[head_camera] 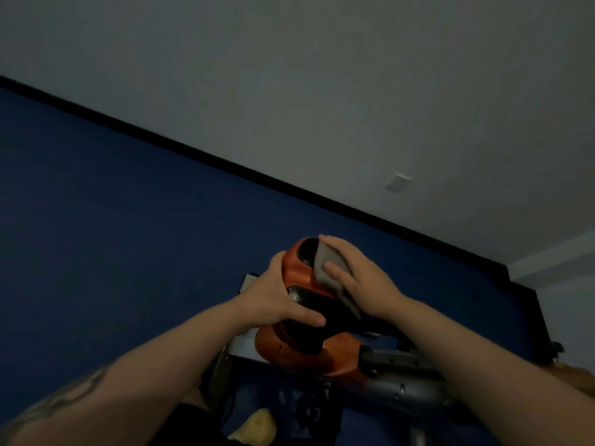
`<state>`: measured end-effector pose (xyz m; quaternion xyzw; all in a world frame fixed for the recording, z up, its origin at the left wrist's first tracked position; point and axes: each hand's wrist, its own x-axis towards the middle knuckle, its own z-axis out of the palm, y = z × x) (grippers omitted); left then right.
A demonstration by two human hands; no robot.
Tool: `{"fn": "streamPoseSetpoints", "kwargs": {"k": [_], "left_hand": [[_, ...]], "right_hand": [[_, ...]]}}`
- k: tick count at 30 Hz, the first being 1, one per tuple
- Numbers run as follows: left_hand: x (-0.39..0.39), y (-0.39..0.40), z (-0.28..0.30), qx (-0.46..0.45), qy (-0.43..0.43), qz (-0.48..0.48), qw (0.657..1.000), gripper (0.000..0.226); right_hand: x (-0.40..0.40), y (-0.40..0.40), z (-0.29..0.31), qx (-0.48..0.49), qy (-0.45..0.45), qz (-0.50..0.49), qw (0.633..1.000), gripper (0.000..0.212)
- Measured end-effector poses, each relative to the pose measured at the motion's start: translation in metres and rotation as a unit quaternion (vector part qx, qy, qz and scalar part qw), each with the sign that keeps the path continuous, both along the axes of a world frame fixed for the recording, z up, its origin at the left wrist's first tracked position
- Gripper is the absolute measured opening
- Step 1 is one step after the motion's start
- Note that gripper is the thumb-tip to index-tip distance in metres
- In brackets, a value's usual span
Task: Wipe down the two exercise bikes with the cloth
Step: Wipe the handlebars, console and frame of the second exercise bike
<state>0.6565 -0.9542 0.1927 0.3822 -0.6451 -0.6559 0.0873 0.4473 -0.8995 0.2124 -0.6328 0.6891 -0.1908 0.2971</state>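
An orange and black exercise bike [309,355] fills the lower middle of the head view, seen from above in dim light. Its orange console [297,273] with black panels sits at the top. My left hand [273,300] grips the console's left side, thumb across the black panel. My right hand [357,278] holds a grey cloth [328,265] against the console's right side, thumb on top of the cloth. The bike's grey frame tube [405,387] runs down to the right. Only one bike is in view.
A dark blue floor [128,236] meets a white wall [354,91] along a black skirting strip. A white socket plate [398,182] sits on the wall. A yellowish object [256,428] lies on the floor near the bottom edge. A brown object [576,375] shows at the right edge.
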Motion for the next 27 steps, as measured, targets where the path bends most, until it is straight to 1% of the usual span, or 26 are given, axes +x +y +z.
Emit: {"fn": "streamPoseSetpoints", "kwargs": {"k": [1,3,5,6,8,10,11,13,14,15,17,18,19,21,22,23,24,26,27], "left_hand": [[0.000,-0.001,0.001,0.000,-0.006,0.005,1.000,0.116],[0.000,0.000,0.000,0.005,-0.004,0.014,1.000,0.114],[0.002,0.001,-0.003,0.010,0.003,0.020,1.000,0.113],[0.002,0.003,-0.005,0.012,0.006,0.029,0.999,0.112],[0.003,0.006,-0.010,0.022,0.022,0.053,0.998,0.109],[0.000,0.008,-0.013,0.042,0.028,0.074,0.996,0.105],[-0.001,0.009,-0.013,0.051,0.025,0.084,0.995,0.102],[-0.003,0.006,-0.013,0.052,0.018,0.082,0.995,0.095],[-0.003,0.004,-0.013,0.045,0.015,0.068,0.997,0.092],[-0.004,0.003,-0.013,0.040,0.015,0.052,0.998,0.088],[-0.003,0.001,-0.014,0.040,0.015,0.023,0.999,0.080],[-0.003,0.001,-0.014,0.040,0.010,0.016,0.999,0.077],[-0.002,0.002,-0.015,0.034,0.001,0.013,0.999,0.073],[-0.001,0.004,-0.015,0.008,-0.014,0.012,1.000,0.063],[-0.002,0.004,-0.015,-0.002,-0.014,0.013,1.000,0.059],[-0.002,0.003,-0.014,-0.005,-0.013,0.016,1.000,0.058],[-0.003,0.002,-0.013,0.000,-0.012,0.019,1.000,0.061],[-0.004,0.001,-0.011,0.020,-0.006,0.018,1.000,0.066],[-0.003,0.001,-0.010,0.024,0.000,0.015,1.000,0.066]], "right_hand": [[0.000,-0.016,-0.003,0.024,0.001,-0.035,0.999,0.039],[0.016,-0.048,-0.006,0.064,0.063,-0.064,0.994,0.040],[0.034,-0.057,-0.006,0.039,0.094,-0.077,0.992,0.041],[0.037,-0.050,-0.007,0.001,0.096,-0.071,0.993,0.041],[0.035,-0.019,-0.006,-0.066,0.109,-0.002,0.992,0.048],[0.023,0.006,-0.004,-0.074,0.089,0.048,0.992,0.053],[0.016,0.004,-0.002,-0.060,0.062,0.039,0.995,0.052],[0.012,-0.023,-0.003,-0.012,0.030,-0.006,0.999,0.039],[0.016,-0.042,-0.003,0.018,0.048,-0.023,0.998,0.034],[0.023,-0.059,-0.002,0.047,0.074,-0.036,0.996,0.036],[0.039,-0.075,0.000,0.072,0.078,-0.064,0.992,0.038],[0.044,-0.074,0.002,0.058,0.084,-0.057,0.993,0.037],[0.048,-0.066,0.003,0.021,0.111,-0.024,0.993,0.038],[0.047,-0.041,0.004,-0.089,0.156,0.086,0.980,0.038],[0.044,-0.036,0.006,-0.116,0.158,0.135,0.971,0.038],[0.039,-0.039,0.007,-0.109,0.149,0.153,0.971,0.039],[0.038,-0.049,0.010,-0.070,0.132,0.139,0.979,0.038],[0.044,-0.074,0.014,0.029,0.092,0.028,0.995,0.034],[0.052,-0.083,0.012,0.063,0.098,-0.024,0.993,0.030]]}}
